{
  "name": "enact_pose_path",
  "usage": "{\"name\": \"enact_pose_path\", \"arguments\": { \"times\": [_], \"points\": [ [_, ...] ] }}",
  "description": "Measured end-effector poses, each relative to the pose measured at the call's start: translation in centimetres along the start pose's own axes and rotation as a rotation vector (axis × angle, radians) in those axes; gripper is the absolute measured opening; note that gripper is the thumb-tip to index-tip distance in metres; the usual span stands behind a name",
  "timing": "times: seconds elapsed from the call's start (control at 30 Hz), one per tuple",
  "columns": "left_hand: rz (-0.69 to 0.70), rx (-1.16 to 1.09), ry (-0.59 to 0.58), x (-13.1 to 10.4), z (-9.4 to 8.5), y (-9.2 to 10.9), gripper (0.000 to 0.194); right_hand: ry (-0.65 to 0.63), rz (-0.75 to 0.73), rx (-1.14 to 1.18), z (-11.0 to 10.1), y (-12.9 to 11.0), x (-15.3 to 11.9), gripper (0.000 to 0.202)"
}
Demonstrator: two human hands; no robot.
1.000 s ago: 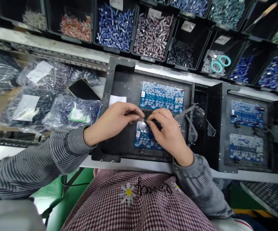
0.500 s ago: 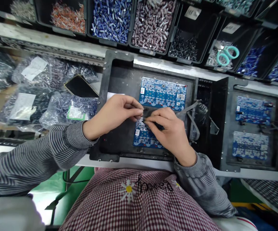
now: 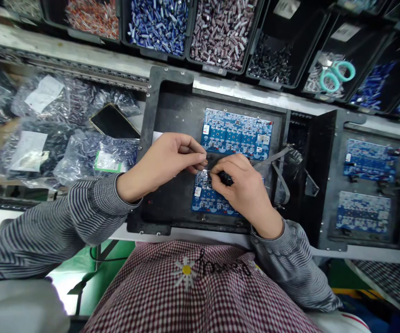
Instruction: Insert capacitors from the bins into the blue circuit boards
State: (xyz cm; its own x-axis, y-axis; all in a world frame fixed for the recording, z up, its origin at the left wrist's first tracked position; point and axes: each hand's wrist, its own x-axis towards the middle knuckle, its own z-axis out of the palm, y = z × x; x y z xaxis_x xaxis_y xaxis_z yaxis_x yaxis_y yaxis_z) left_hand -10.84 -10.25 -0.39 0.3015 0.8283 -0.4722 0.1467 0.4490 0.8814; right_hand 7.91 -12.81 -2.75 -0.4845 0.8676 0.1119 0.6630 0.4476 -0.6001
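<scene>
My left hand (image 3: 177, 157) is closed in a pinch above the top edge of the lower blue circuit board (image 3: 205, 201). What its fingertips hold, if anything, is too small to make out. At the same edge, my right hand (image 3: 239, 182) has its thumb and forefinger pressed together, close to the left fingertips. Small black components (image 3: 225, 178) show under its curled fingers. This hand covers the right part of the lower board. Above both hands lies a second blue circuit board (image 3: 237, 134), flat in the black tray (image 3: 175, 108).
Bins of loose components (image 3: 158, 27) line the back, with turquoise-handled scissors (image 3: 336, 75) in one. Bagged parts (image 3: 29, 148) and a phone (image 3: 114, 121) lie left. A grey strap (image 3: 281, 178) crosses the tray's right edge. Another tray (image 3: 331, 185) with two boards stands right.
The view has shifted slightly. Both hands keep nearly the same place at the lower board; my right fingers have shifted a little, and the black components beneath them show more.
</scene>
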Motion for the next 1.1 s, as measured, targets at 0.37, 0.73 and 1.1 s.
{"name": "enact_pose_path", "arguments": {
  "times": [0.37, 0.73, 1.1],
  "points": [
    [0.026, 0.054, 0.007, -0.2, -0.1, -0.2, 0.007, 0.007, -0.02, -0.067, 0.2, -0.2, 0.0, 0.012],
    [0.056, -0.021, -0.026, 0.0, -0.2, -0.8, 0.007, 0.0, -0.032, -0.144, 0.3, -0.4, 0.1, 0.012],
    [0.019, -0.132, -0.082, 0.1, -0.3, -0.8, 0.006, 0.028, -0.012, 0.052, -1.0, -1.2, -0.2, 0.011]
  ]
}}
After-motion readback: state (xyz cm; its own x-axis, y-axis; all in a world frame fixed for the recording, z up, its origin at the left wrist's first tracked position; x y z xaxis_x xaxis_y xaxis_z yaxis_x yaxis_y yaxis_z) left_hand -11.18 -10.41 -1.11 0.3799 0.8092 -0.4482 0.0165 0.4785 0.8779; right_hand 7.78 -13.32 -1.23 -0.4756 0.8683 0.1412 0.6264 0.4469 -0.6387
